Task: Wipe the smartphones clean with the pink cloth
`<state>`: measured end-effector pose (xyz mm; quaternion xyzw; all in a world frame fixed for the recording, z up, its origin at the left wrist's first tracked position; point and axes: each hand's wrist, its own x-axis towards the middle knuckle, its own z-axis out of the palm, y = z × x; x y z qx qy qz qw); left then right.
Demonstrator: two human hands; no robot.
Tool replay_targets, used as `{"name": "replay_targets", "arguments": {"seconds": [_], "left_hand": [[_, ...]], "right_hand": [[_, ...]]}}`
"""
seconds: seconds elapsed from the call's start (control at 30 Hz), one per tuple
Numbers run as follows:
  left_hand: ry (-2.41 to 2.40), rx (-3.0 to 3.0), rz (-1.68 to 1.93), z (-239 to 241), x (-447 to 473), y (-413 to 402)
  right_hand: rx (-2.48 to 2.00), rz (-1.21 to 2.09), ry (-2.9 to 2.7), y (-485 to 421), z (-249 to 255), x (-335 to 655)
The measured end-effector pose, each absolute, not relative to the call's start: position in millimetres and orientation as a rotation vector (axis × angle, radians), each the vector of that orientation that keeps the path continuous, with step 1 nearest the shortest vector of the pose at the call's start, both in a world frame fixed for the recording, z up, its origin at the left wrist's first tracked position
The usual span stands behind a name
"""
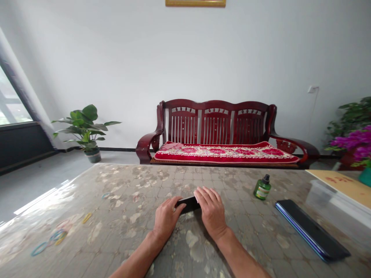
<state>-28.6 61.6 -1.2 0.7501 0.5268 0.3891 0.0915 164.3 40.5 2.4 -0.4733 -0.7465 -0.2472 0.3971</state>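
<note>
Near the middle of the table, my two hands hold a thin black phone-like slab (189, 204) between them, tilted, with a pale line along its top edge. My left hand (166, 217) pinches its left end, the thumb lying along the near face. At the right end, the fingers of my right hand (211, 210) are closed over it and cover that part. The patterned tablecloth (116, 247) lies underneath.
To the right stand a green bottle with a black cap (262, 187), several stacked phones (311, 229) and a clear plastic box (333, 204). Coloured rubber bands (58, 234) lie at the left. A wooden bench (214, 119) and a potted plant (87, 127) are beyond the table.
</note>
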Motion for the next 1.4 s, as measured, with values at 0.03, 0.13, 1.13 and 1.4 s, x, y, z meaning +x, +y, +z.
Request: {"name": "replay_targets", "arguments": {"seconds": [0.03, 0.13, 1.13, 1.4], "left_hand": [[1.552, 2.232, 1.145, -1.4, -28.8, 61.2], [1.498, 2.238, 1.099, -1.1, -29.9, 59.9], [1.508, 2.242, 1.083, 0.5, -29.8, 61.5], [1.567, 2.217, 1.059, 0.0, -30.7, 63.3]], "right_hand": [[-1.175, -0.619, -1.904, 39.5, 2.3, 156.4], [-1.124, -0.603, -1.930, 37.3, 1.6, 135.5], [-1.092, -0.553, -1.945, 37.2, 1.3, 137.9], [-1.165, -0.560, -1.910, 42.9, 2.7, 161.5]]}}
